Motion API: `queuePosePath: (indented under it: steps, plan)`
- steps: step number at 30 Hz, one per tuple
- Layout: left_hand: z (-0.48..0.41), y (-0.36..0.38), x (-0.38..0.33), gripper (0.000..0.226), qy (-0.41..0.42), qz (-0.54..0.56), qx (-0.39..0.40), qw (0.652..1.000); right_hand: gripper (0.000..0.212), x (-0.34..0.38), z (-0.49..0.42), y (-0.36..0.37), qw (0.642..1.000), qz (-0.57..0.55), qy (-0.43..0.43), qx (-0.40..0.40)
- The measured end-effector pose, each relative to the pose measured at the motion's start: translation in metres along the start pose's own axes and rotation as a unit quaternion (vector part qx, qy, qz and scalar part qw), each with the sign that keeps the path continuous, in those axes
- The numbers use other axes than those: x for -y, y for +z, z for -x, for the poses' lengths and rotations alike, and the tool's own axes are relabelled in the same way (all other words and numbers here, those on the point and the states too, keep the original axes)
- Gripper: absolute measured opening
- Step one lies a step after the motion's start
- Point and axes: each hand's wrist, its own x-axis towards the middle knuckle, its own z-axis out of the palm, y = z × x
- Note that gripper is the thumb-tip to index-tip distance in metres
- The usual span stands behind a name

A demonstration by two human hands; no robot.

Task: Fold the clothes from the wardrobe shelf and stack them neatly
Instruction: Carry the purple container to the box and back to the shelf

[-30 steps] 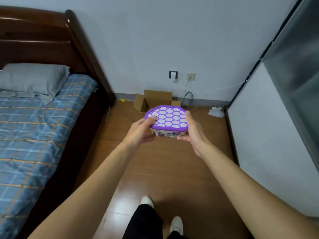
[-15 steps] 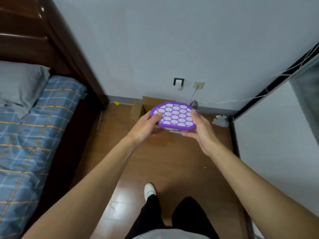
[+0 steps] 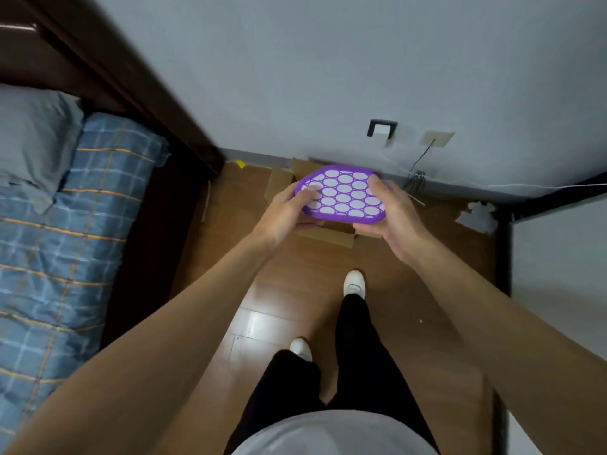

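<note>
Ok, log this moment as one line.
left hand: grips purple tub; right hand: grips purple tub; cardboard box: open, on floor

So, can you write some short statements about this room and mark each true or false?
1. The left hand and the right hand both hold the purple-lidded container. True.
2. The container rests on the bed. False: it is held in the air.
3. A grey pillow lies on the bed. True.
4. The cardboard box stands on the bed. False: it stands on the floor.
5. The shoes are black. False: they are white.
</note>
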Motion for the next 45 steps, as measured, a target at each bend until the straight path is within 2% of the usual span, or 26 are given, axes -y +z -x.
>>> queuePosePath:
  steps: [4, 7, 9, 17, 21, 29, 31, 34, 38, 41, 45]
  plan:
    - [-0.074, 0.008, 0.007, 0.052, -0.028, -0.009, -0.011, 1.0, 0.024, 0.001, -0.082, -0.002, 0.999, 0.001, 0.033, -0.027]
    - [-0.132, 0.007, 0.022, 0.046, -0.047, -0.014, -0.027, 0.998, 0.038, -0.013, -0.137, 0.0, 0.997, 0.027, 0.057, -0.047]
    - [-0.17, 0.002, 0.04, 0.038, -0.055, -0.022, -0.028, 0.998, 0.031, -0.03, -0.17, 0.001, 0.996, 0.044, 0.064, -0.05]
    - [-0.327, -0.013, 0.184, 0.033, -0.095, -0.04, -0.002, 0.995, 0.02, -0.164, -0.315, -0.005, 0.99, 0.071, 0.092, -0.084]
    - [-0.398, -0.018, 0.27, 0.019, -0.128, -0.032, 0.005, 0.991, 0.012, -0.244, -0.384, -0.006, 0.986, 0.075, 0.113, -0.093]
    - [-0.515, -0.044, 0.376, 0.015, -0.103, -0.114, 0.03, 0.988, 0.01, -0.362, -0.502, 0.01, 0.983, 0.09, 0.112, -0.11]
    - [-0.539, -0.048, 0.393, 0.018, -0.106, -0.14, 0.044, 0.984, 0.015, -0.379, -0.525, 0.011, 0.984, 0.086, 0.116, -0.101]
    - [-0.569, -0.049, 0.412, 0.034, -0.118, -0.17, 0.062, 0.976, 0.033, -0.398, -0.551, 0.009, 0.983, 0.073, 0.132, -0.101]
    - [-0.604, -0.048, 0.429, 0.051, -0.168, -0.206, 0.111, 0.958, 0.037, -0.42, -0.579, 0.0, 0.983, 0.064, 0.148, -0.085]
    - [-0.626, -0.046, 0.444, 0.042, -0.203, -0.22, 0.131, 0.945, 0.051, -0.436, -0.599, -0.001, 0.98, 0.062, 0.176, -0.074]
    - [-0.641, -0.044, 0.471, 0.027, -0.259, -0.176, 0.136, 0.94, 0.051, -0.449, -0.616, 0.0, 0.974, 0.099, 0.194, -0.068]
